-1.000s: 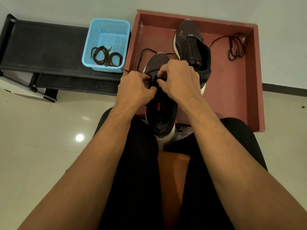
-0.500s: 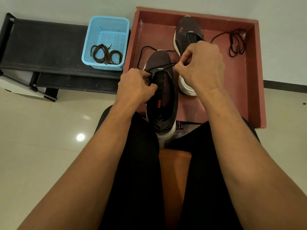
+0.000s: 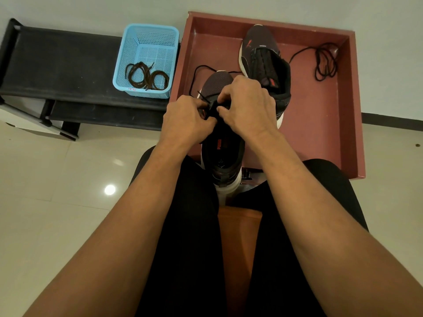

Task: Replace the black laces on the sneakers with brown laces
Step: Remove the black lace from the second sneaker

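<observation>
Now, black lace (image 3: 202, 97) between left fingers (image 3: 198, 103); right fingers (image 3: 225, 93)

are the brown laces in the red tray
No, the brown laces lie in the blue basket, left of the tray.

The left grip (image 3: 187, 117) pinches the black lace (image 3: 202, 96), the right grip (image 3: 247, 104) the near sneaker (image 3: 223, 154)'s tongue; brown laces (image 3: 146, 76) lie in the blue basket (image 3: 148, 33).
</observation>
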Demonstrator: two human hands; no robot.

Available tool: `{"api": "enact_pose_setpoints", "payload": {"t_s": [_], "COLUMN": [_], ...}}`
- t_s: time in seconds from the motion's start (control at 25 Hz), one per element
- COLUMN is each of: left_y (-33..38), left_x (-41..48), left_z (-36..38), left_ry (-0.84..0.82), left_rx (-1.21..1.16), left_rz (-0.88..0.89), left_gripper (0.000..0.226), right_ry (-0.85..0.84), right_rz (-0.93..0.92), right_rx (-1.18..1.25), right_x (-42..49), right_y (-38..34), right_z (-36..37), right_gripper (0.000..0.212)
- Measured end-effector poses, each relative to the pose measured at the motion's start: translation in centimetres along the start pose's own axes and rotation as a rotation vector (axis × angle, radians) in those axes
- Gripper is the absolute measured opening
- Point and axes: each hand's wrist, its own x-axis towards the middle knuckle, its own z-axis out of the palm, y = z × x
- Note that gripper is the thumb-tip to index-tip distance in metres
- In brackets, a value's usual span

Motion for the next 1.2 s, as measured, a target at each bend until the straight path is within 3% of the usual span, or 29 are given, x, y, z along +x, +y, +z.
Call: {"api": "enact_pose_setpoints", "payload": {"t_s": [0.16, 0.72, 1.04, 1.2], "left_y": [0.0, 0.0, -0.2, -1.2], "left_x": [0.0, 0.1, 0.7, 3.0], "left_z": [0.0, 0.1, 0.2, -0.4], "left_ry": [0.008, 0.008, 0.051, 0.152], "left_rx": [0.005, -0.008, -0.052, -0.025], "left_rz": [0.001, -0.022, -0.026, -0.030], "left_gripper": [0.037, 0.034, 0.043, 0.024], "right_ry": [0.025, 0.107, 0.240, 0.234], "right_rz": [0.013, 0.194, 0.082, 0.033], "right_rx": [-0.014, 0.087, 0.219, 0.177], "right_x": [0.0, 0.3, 0.6, 1.0], "right_y": [-0.1, 2.3, 1.8, 1.9], "right_z": [0.2, -2.6, -3.2, -3.0], "right_gripper": [0.009, 0.009, 0.009, 0.010]}}
